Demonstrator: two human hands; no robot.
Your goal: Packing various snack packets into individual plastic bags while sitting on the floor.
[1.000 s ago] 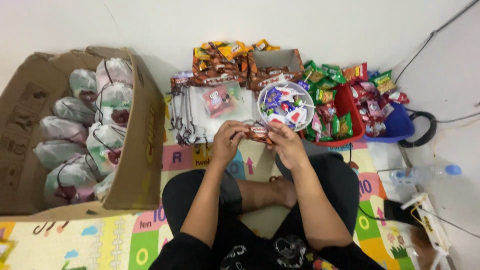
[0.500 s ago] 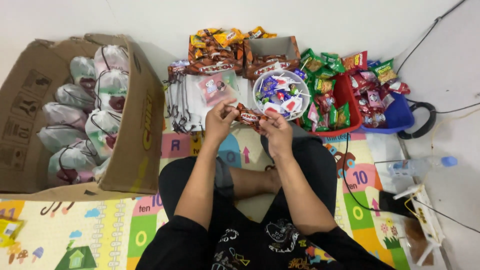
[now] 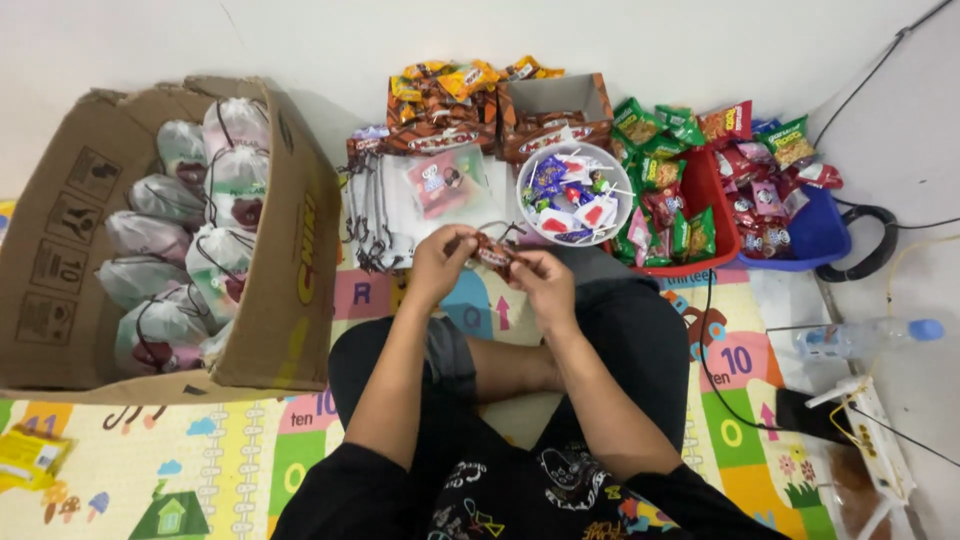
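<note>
Between my two hands, just above my crossed legs, sits a small brown snack packet (image 3: 492,252). Left hand (image 3: 437,264) pinches its left end with thumb and forefinger; right hand (image 3: 543,282) is closed on its right end, fingers curled under. Both grips are fingertip-only, on slick wrapper. Just beyond the grip lies a stack of clear drawstring bags (image 3: 405,205); beyond and right of it, a white bowl (image 3: 573,196) of mixed sweets, then a red tray (image 3: 700,205) and a blue tray (image 3: 815,235) of packets. Far left of the grip, a cardboard box (image 3: 290,270) holds filled bags. Risk, as I judge it: pulling the ends apart could tear the wrapper or slip it from one pinch, dropping it onto the play mat (image 3: 480,310). The bowl is near enough for a knuckle to tip it.
</note>
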